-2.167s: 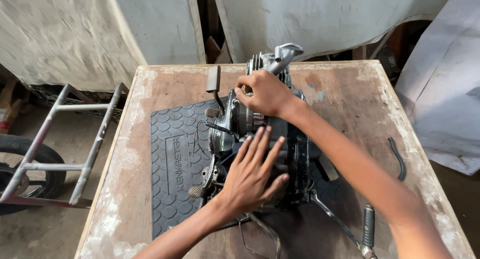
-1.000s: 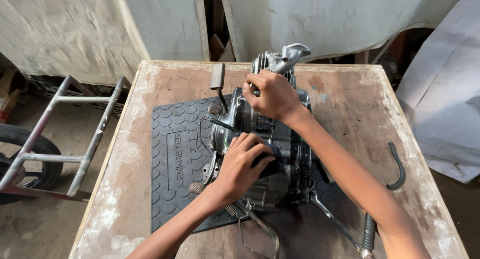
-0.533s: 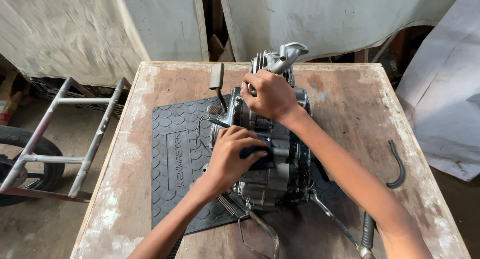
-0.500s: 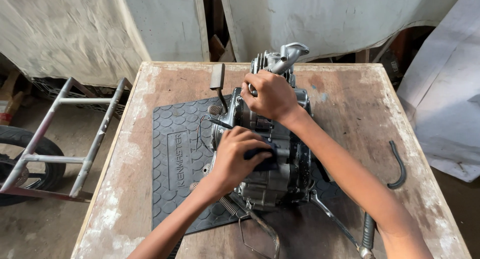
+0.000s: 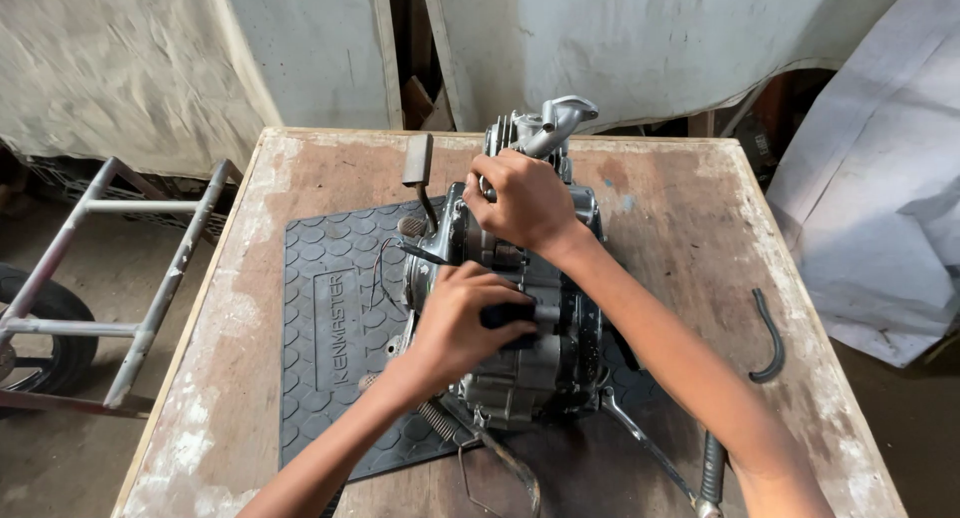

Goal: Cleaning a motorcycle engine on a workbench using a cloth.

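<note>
Closest to the camera, a bent metal lever [image 5: 505, 458] and a longer kick lever with a rubber tip [image 5: 668, 460] stick out from the bottom of the small motorcycle engine [image 5: 520, 298], which sits on a dark rubber mat [image 5: 335, 338] in the middle of a worn wooden table [image 5: 680, 228].

The big change: the left hand [image 5: 455, 323] is now curled tight around a small dark handle or tool grip [image 5: 515, 316] on the engine's side cover. A couple of seconds back that same hand was lying flat, fingers spread, on the casing. About a second ago it started closing, and since then it's only tightened up a little. So it looks like it has gone from steadying the block to actually working something on it, though I can't make out what the tool bites into.

The right hand [image 5: 525, 198] is clamped over the top of the engine near the cylinder end, right under the curved pipe fitting [image 5: 560, 118]. It hasn't really budged across all the frames, so I'd say it's the bracing hand. The engine hasn't shifted on the mat either.

Off to the right, a curved black hose piece [image 5: 770, 336] lies on the table. On the left there's a metal frame [image 5: 130, 268] and a tyre [image 5: 40, 333], with pale sheeting [image 5: 120, 68] hanging behind.
</note>
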